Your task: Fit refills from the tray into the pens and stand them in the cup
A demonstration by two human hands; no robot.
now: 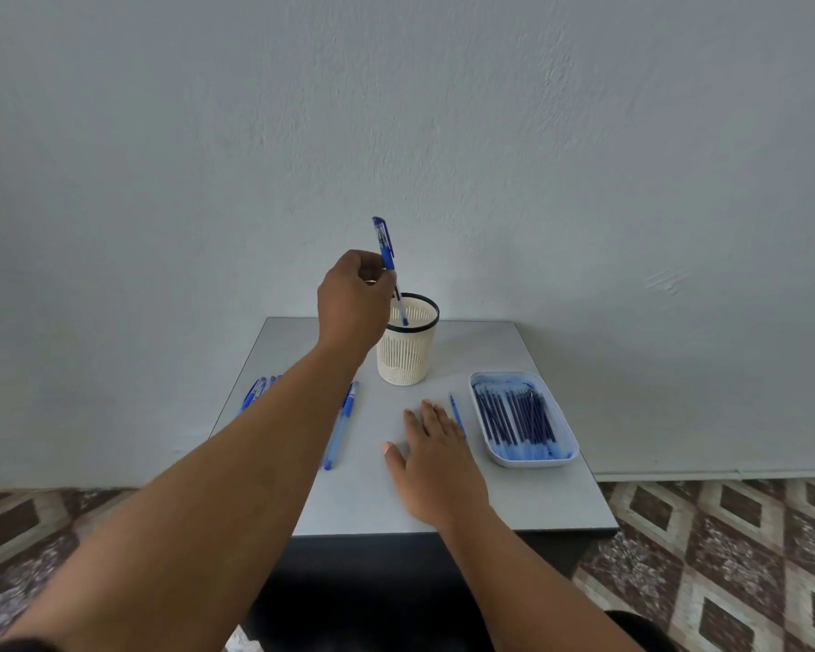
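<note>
A cream mesh cup (408,352) with a black rim stands at the back of the grey table (387,491). My left hand (353,303) grips a blue capped pen (387,261), held almost upright with its tip inside the cup's mouth. My right hand (436,456) lies flat on the table, fingers spread, holding nothing. A loose refill (457,415) lies by its fingertips. To the right, a pale blue tray (523,461) holds several dark blue refills (514,416). One blue pen (341,428) lies beside my left forearm, and more pens (257,390) show at the table's left edge, partly hidden by that arm.
The small table stands against a plain pale wall (443,134). A patterned tile floor (725,557) surrounds it. The table's front edge (443,534) is near my body, with dark space beneath it.
</note>
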